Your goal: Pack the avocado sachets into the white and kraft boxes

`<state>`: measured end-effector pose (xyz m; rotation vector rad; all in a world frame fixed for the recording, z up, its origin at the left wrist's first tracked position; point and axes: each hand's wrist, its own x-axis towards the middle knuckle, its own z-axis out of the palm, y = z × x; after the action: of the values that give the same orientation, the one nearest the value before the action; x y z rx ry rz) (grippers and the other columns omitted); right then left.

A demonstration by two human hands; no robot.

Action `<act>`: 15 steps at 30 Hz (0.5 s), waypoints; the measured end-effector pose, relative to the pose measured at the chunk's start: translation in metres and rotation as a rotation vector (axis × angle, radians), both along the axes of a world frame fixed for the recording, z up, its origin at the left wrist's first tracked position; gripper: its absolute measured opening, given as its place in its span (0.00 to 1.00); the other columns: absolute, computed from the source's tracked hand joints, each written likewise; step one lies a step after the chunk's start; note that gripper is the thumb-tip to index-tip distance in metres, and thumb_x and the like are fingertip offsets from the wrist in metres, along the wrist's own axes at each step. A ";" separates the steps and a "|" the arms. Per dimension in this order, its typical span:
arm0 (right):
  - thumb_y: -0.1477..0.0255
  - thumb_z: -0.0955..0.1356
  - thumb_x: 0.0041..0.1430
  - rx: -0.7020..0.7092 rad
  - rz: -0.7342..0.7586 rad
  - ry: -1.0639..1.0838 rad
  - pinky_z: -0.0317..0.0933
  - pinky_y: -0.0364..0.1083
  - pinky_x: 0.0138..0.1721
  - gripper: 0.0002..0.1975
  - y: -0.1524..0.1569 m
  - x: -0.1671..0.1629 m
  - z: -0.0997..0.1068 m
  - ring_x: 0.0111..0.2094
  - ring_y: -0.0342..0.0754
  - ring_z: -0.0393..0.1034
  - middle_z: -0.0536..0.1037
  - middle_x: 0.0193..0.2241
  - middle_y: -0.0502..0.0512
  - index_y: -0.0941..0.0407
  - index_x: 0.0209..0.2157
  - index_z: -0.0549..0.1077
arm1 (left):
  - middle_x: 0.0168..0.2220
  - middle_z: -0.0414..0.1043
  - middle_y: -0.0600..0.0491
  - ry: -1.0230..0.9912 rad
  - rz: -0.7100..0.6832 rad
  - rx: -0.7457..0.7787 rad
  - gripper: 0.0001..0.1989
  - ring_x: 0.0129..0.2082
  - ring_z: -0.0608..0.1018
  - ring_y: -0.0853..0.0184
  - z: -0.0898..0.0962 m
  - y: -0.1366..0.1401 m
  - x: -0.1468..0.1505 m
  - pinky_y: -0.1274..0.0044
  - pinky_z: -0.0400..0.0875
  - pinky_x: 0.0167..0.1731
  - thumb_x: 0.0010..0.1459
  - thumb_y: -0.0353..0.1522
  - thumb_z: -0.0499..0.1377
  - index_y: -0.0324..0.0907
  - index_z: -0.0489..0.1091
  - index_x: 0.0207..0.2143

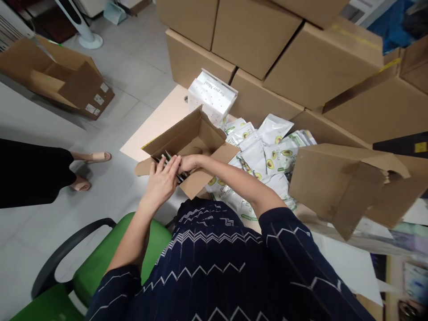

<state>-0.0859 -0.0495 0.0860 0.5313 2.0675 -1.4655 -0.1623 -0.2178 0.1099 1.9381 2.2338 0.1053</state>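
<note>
The pouches [181, 177] stand in a row at the near-left end of an open cardboard box [180, 131], directly under both hands, their visible edges running from about 10 toward 4 o'clock. The box's long axis goes from 8 to 2 o'clock. From here, the left hand [162, 182] is laid over that end with fingers extended, the right hand [189, 163] beside it, reaching across the near wall; I can't tell whether either pinches a pouch, as the fingertips are hidden. The box's inner walls open away toward 1 o'clock. Its left flap seems to jut past the tabletop [160, 120] edge at 9 o'clock. Loose avocado-print pouches [281, 156] crowd the 3 o'clock side, and a white Super Meal carton [214, 91] sits at 1 o'clock, beyond the box.
</note>
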 end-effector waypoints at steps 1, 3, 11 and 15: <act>0.80 0.67 0.56 -0.041 0.013 0.053 0.48 0.38 0.21 0.03 0.002 0.003 0.003 0.20 0.38 0.52 0.60 0.17 0.42 0.60 0.30 0.69 | 0.70 0.58 0.47 -0.009 -0.032 -0.027 0.33 0.68 0.57 0.45 -0.005 0.003 -0.003 0.50 0.47 0.65 0.67 0.34 0.44 0.42 0.47 0.73; 0.80 0.68 0.54 -0.093 0.055 0.146 0.48 0.38 0.21 0.04 0.007 0.012 0.015 0.20 0.37 0.51 0.59 0.16 0.41 0.60 0.28 0.69 | 0.68 0.61 0.46 0.000 -0.032 -0.046 0.33 0.67 0.59 0.44 -0.014 0.008 -0.006 0.49 0.45 0.66 0.67 0.35 0.43 0.41 0.47 0.73; 0.59 0.67 0.63 -0.035 -0.677 0.428 0.67 0.43 0.37 0.16 0.030 0.155 0.055 0.33 0.43 0.72 0.79 0.36 0.55 0.58 0.43 0.73 | 0.65 0.65 0.45 0.006 -0.039 0.009 0.26 0.63 0.64 0.47 -0.021 0.009 -0.005 0.50 0.43 0.67 0.70 0.39 0.41 0.46 0.69 0.62; 0.64 0.69 0.62 0.392 -0.856 -0.077 0.65 0.45 0.42 0.14 0.017 0.221 -0.010 0.39 0.48 0.74 0.79 0.38 0.60 0.60 0.42 0.74 | 0.65 0.64 0.45 0.003 -0.026 0.027 0.25 0.63 0.63 0.48 -0.026 0.008 -0.005 0.50 0.43 0.67 0.70 0.39 0.42 0.46 0.69 0.62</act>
<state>0.1347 -0.0324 0.0763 1.7619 2.1713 -1.3891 -0.1673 -0.2097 0.0842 1.9814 2.2198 0.1305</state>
